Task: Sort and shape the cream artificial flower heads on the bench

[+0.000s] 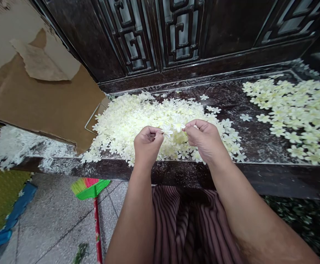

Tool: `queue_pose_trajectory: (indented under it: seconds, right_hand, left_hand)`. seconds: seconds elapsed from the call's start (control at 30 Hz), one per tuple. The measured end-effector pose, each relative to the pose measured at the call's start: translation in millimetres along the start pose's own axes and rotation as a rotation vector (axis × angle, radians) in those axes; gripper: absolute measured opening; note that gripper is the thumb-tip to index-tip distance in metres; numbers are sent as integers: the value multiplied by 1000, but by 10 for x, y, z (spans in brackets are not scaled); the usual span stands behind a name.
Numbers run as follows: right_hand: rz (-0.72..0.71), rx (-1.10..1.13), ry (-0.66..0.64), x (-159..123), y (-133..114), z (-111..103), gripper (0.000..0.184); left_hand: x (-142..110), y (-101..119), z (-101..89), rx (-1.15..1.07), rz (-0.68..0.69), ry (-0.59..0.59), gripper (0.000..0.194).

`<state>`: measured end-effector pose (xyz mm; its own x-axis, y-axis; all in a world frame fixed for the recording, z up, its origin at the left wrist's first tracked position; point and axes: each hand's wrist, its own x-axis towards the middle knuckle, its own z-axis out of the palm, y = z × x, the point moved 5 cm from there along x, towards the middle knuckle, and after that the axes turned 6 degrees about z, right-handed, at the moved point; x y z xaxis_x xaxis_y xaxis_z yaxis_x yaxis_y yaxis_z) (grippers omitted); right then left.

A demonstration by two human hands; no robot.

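Note:
My left hand (148, 143) is closed in a pinch, with a small white artificial flower (167, 130) at its fingertips. Facing it, my right hand (203, 138) pinches at the edge of a second pale flower (178, 127). The two flowers nearly meet between the hands; whether they touch I cannot tell. Both hands hover just over a big heap of cream-white artificial flowers (127, 124) on a dark wooden bench (223, 91). A small pale bit shows by my right thumb, too small to name.
More yellowish-white flowers (300, 113) lie spread at the right end. A cardboard sheet (47, 99) leans at the left, near white shreds (19, 145). Behind stands a carved wooden panel (182, 33). A green broom (94, 190) with a red handle is on the tiled floor (52, 212).

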<state>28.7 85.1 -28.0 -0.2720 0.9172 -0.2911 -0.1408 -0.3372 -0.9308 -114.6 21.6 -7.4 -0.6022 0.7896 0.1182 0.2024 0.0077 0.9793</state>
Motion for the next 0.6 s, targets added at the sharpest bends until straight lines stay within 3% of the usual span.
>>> queue_pose_trajectory:
  seconds: [0.2,0.47,0.6]
  right_hand:
    - [-40,-147,-16,-15,-29,23,4]
    - [-191,-438,-41,-113,-60,130,6]
    - [-224,-473,-38,-109,-64,139,7]
  left_hand:
    - [0,-17,-13,137,78,-8,2]
    - [-134,98,151,435,407,-119,8]
    - [-129,70,182,320,318,-137,8]
